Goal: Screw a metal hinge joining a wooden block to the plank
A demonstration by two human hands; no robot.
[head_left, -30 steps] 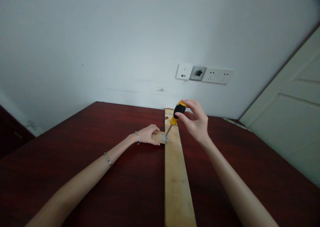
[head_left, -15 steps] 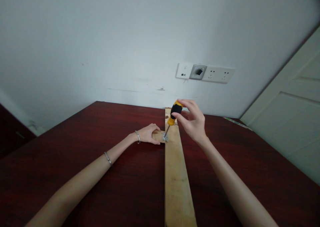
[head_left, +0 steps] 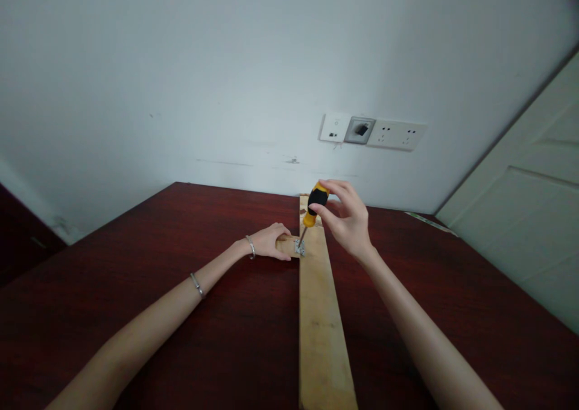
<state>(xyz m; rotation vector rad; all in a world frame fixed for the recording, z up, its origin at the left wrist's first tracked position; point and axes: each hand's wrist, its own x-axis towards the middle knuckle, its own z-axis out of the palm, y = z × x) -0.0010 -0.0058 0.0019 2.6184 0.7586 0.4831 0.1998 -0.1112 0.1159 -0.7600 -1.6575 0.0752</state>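
A long pale wooden board [head_left: 320, 319] runs from the near edge of the view toward the wall. Against its left side lies a short wooden block [head_left: 286, 247], gripped between the thumb and fingers of my left hand [head_left: 266, 242]. A small silver metal hinge [head_left: 300, 250] spans the joint between block and board. My right hand [head_left: 349, 220] holds a screwdriver [head_left: 318, 200] by its yellow and black handle, fingertips around the grip. Its shaft tilts down to the left, and the tip meets the hinge. Any screw under the tip is too small to make out.
The dark red wooden table [head_left: 217, 343] lies under everything and reaches the white wall [head_left: 226, 84]. Wall sockets [head_left: 395, 134] sit above its far edge. A pale panelled door [head_left: 534, 217] stands on the right, and a thin patterned strip [head_left: 432, 223] lies at the far right edge.
My right hand and the screwdriver handle have shifted very slightly to the left. My left hand still holds the block, and the tip stays on the hinge.
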